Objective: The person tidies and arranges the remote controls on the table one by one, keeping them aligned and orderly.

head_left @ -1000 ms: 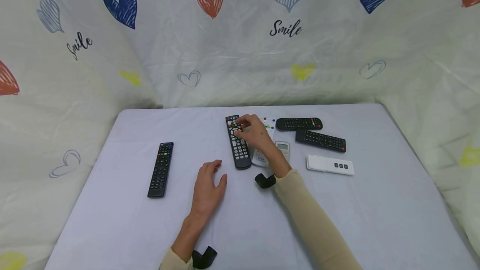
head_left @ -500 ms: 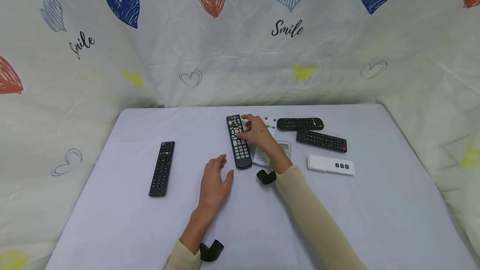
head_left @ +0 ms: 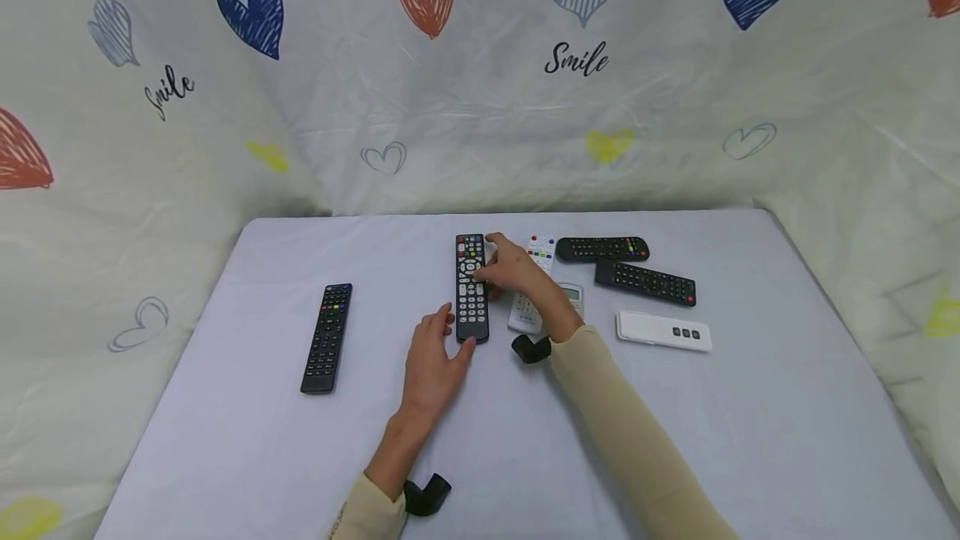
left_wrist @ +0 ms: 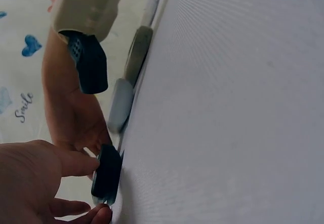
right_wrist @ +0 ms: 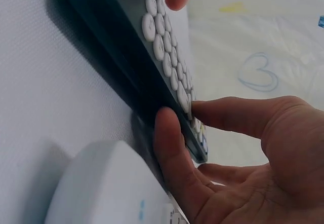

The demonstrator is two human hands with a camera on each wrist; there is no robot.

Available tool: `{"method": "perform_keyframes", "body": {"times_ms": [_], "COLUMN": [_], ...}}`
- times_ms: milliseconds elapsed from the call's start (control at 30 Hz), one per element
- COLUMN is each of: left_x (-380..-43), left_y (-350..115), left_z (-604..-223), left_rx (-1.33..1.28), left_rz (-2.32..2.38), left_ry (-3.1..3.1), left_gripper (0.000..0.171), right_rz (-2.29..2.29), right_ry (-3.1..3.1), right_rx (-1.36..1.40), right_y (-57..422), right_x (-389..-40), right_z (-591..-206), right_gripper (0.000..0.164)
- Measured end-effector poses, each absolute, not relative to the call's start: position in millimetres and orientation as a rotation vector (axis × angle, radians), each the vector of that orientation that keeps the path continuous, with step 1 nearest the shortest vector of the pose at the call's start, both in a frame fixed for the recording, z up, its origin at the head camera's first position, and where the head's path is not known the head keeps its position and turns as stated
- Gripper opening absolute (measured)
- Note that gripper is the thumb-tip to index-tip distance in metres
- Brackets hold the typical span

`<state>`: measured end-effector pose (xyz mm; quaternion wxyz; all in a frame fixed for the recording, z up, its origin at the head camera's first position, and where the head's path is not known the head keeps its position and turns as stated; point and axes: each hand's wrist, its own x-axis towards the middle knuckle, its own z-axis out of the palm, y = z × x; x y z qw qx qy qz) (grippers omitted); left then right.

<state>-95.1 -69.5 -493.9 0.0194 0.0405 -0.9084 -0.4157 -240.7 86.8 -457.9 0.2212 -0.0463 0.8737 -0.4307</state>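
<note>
A black remote control (head_left: 472,298) with pale keys lies near the middle of the table, pointing straight away from me. My right hand (head_left: 512,267) pinches its right side, thumb on the keys and a finger against the edge, as the right wrist view shows on the remote's dark side (right_wrist: 126,62). At its near end is my left hand (head_left: 433,369), the thumb on the remote's end and the curled fingers at its left side. In the left wrist view the remote's end (left_wrist: 107,176) sits between that thumb and fingertips.
Another black remote (head_left: 327,340) lies on the left. Right of the hands are a white remote with coloured keys (head_left: 542,252), a small white remote with a display (head_left: 573,293), two black remotes (head_left: 602,248) (head_left: 647,282) and a white three-button remote (head_left: 663,331).
The black remote in the middle has turned from slanted to straight and come slightly nearer. My left hand has moved up and right to its near end; my right hand stays by its side.
</note>
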Motion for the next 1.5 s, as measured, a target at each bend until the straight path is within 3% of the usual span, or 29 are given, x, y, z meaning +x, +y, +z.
{"method": "perform_keyframes", "body": {"times_ms": [267, 1167, 1500], "left_x": [-94, -92, -91], "left_y": [-72, -86, -90], "left_z": [-495, -497, -494], "left_rx": [0.142, 0.064, 0.065], "left_rz": [-1.258, -1.349, -1.529], "left_ry": [-2.834, -2.772, -2.682], "left_gripper": [0.074, 0.068, 0.074], "right_rz": [-1.300, -1.299, -1.495], "right_ry": [2.275, 2.350, 2.307], "right_rx": [-0.106, -0.134, -0.177], "right_y": [84, 84, 84], "right_x": [-240, -240, -240], "right_z": [-458, -459, -464], "right_gripper": [0.094, 0.078, 0.082]}}
